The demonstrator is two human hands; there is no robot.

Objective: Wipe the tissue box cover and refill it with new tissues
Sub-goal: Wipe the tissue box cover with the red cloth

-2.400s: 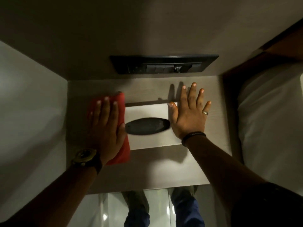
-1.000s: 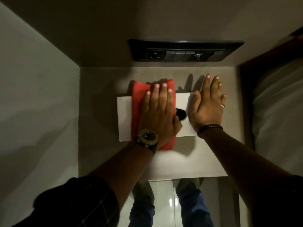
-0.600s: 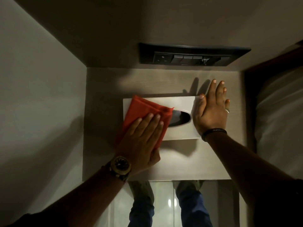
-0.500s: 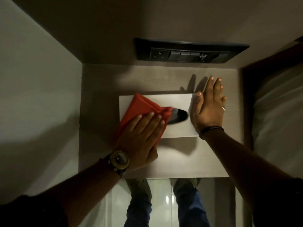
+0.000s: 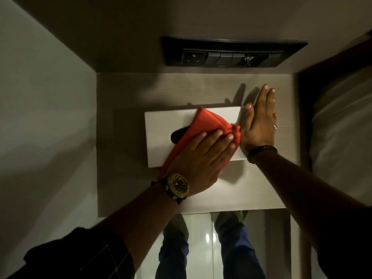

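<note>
Two hands: left hand (image 5: 198, 158) presses cloth (image 5: 209, 125).

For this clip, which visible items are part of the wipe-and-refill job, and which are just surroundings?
In use:
tissue box cover, white
red cloth, pressed on the cover's top
left hand, flat on the cloth
right hand, steadying the cover's right end

Surroundings:
switch panel
bedside shelf
bedding
wristwatch
</note>
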